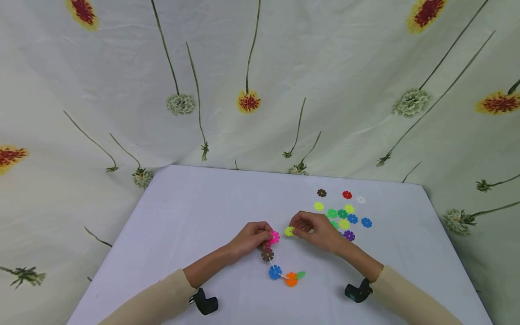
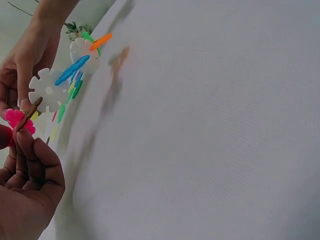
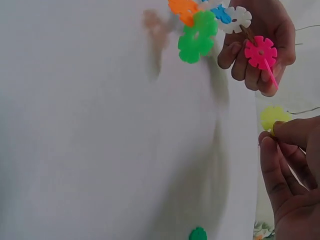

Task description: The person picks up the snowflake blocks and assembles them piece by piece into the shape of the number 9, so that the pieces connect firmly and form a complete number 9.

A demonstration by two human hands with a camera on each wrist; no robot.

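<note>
My left hand [image 1: 253, 238] pinches the pink end of a chain of interlocked, notched plastic flower discs. Down from the pink disc [image 3: 260, 52] run a brown disc [image 1: 267, 254], a white disc [image 2: 48, 91], a blue disc [image 1: 275, 272], another white disc [image 2: 82, 52], an orange disc [image 1: 291, 279] and a green disc [image 3: 198, 37]. A second pink piece [image 3: 271, 74] juts from the pink disc. Between thumb and fingertips, my right hand [image 1: 318, 230] holds a yellow disc [image 1: 289, 231], a small gap away from the pink one.
Loose discs lie on the white table [image 1: 195, 198] beyond my right hand: a purple disc [image 1: 349, 235], a red disc [image 1: 347, 194], a brown disc [image 1: 322, 192] and several green, blue and yellow ones. A flowered cloth [image 1: 227, 54] hangs behind the table's back edge.
</note>
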